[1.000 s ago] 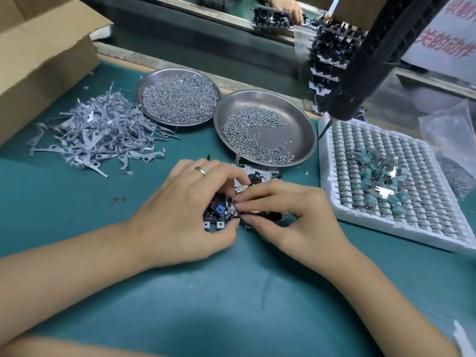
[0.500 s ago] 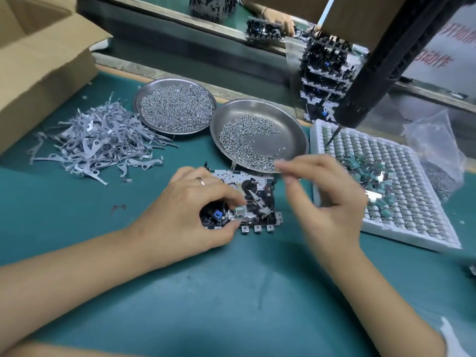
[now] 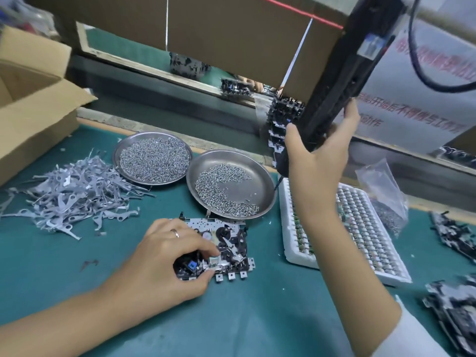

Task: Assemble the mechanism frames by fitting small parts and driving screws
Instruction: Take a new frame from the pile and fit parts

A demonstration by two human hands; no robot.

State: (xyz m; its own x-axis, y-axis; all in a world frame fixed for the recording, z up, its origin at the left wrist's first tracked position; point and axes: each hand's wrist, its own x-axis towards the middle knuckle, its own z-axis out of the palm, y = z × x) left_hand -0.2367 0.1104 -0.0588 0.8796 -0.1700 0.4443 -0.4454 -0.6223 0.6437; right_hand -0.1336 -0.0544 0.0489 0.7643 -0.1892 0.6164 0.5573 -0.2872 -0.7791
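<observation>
At about 7 o'clock, nearest the viewer, the person's left hand (image 3: 164, 264) presses down on the mechanism frame (image 3: 226, 246), fingers curled around its near-left corner, holding it flat on the green mat (image 3: 257, 318). The right hand (image 3: 318, 155), which half a second ago hovered just above the frame with fingers pinched, has risen to 1 o'clock and now wraps around the black hanging electric screwdriver (image 3: 342, 81). Farther back, at 12 o'clock, sit two steel dishes of screws (image 3: 226, 191), touching at their rims. At 10 o'clock lies a heap of grey metal levers (image 3: 69, 194). The small part appears seated, so screw-driving likely comes next.
</observation>
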